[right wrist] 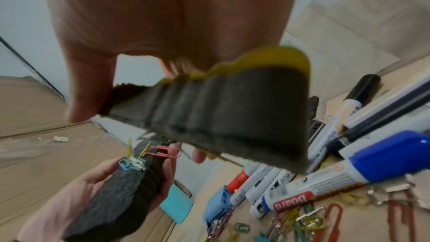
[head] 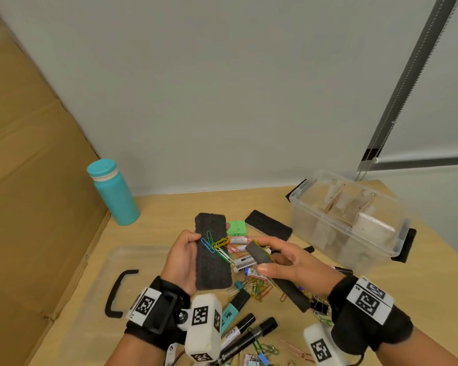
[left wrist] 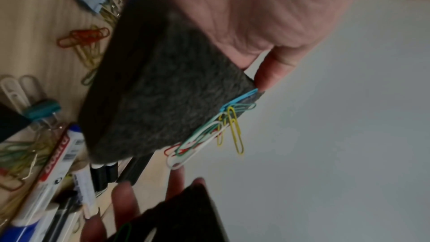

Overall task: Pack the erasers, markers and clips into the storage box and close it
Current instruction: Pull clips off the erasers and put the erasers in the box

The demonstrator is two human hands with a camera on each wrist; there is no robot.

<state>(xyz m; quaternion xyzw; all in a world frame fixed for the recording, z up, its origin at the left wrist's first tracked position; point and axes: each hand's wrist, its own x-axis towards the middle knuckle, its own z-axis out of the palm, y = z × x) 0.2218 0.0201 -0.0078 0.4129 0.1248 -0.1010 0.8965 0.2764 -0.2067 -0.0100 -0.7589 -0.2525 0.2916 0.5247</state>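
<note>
- While my left hand (head: 181, 256) grips the big black eraser (head: 212, 253) by its long edges above the table (head: 169, 207), a bunch of coloured paper clips (head: 217, 245) clings to its felt face. If I tilt it too much or move it fast, I think they can slide off and fall back among the markers (head: 245, 262).
- My right hand (head: 288, 260) pinches a second eraser, the yellow-backed eraser (head: 257, 253), between thumb and fingers, held on its edge near the first one. The grip looks light, so a knock against the other eraser could make it slip.
- If the two erasers touch, the clips may get pulled between them and drop in a tangle. I judge this as the most likely trouble.
- The storage box (head: 315, 207) stands open at the far right of the table, well apart from both hands. It has dividers inside, and a long eraser can catch on a divider or on the rim.
- The transparent lid (head: 95, 276) lies at the left, under my left wrist. I could push it with my arm when I reach.
- Many clips (head: 259, 287), markers and one more black eraser (head: 269, 224) lie on the table, so most of the packing is not yet done.
</note>
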